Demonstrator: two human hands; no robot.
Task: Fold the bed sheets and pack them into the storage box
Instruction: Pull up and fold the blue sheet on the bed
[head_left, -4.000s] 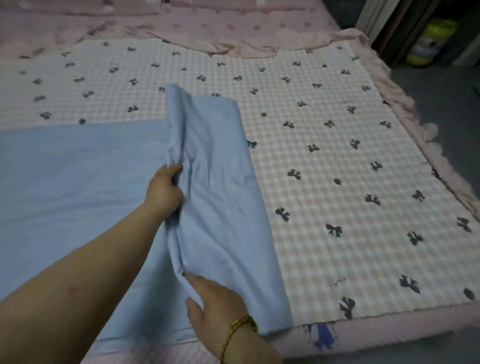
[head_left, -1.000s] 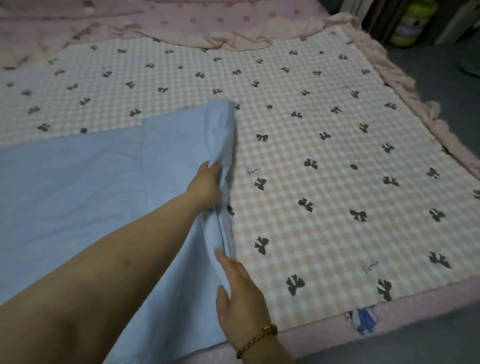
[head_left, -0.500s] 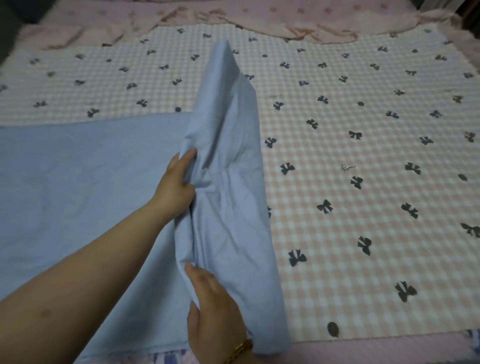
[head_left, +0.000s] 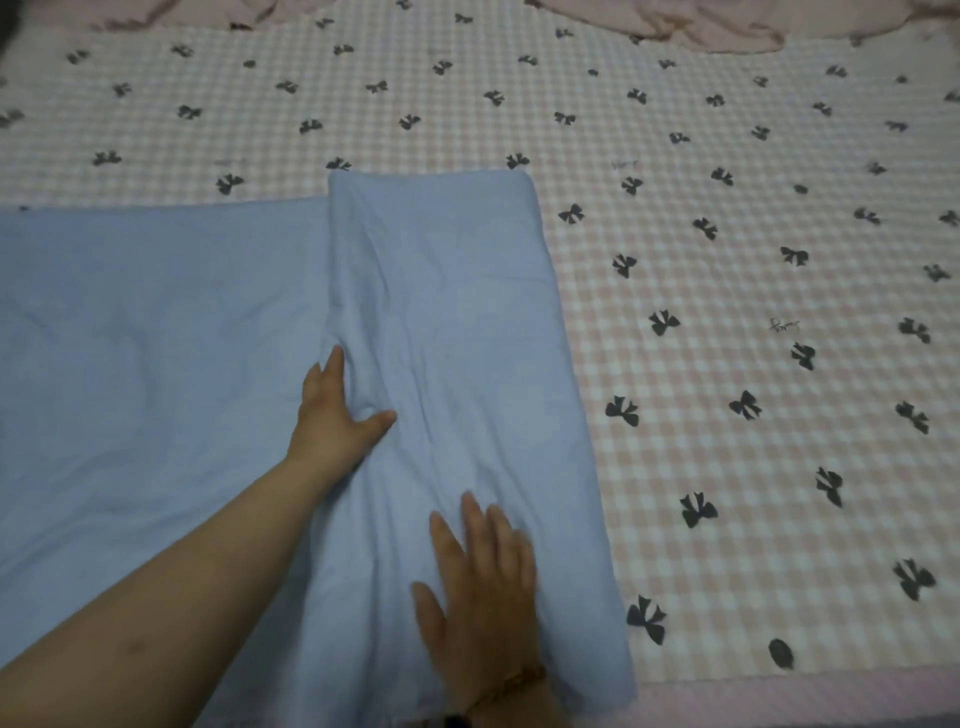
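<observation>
Bedcover (head_left: 727, 467) of pink check bears a blue sheet (head_left: 156, 364), left hand (head_left: 337, 415) and right hand (head_left: 483, 587) lying released, flat, on it.

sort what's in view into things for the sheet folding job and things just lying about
For the job: blue sheet, left hand at its fold, right hand flat on it.
Lying about: checked bow-print bedcover, crumpled pink blanket at the far edge.

The folded fabric bed sheet (head_left: 156, 338) is plain pale blue. The quilted bed cover (head_left: 753, 493) is pink-and-white checked, scattered with black bows and dots.
</observation>
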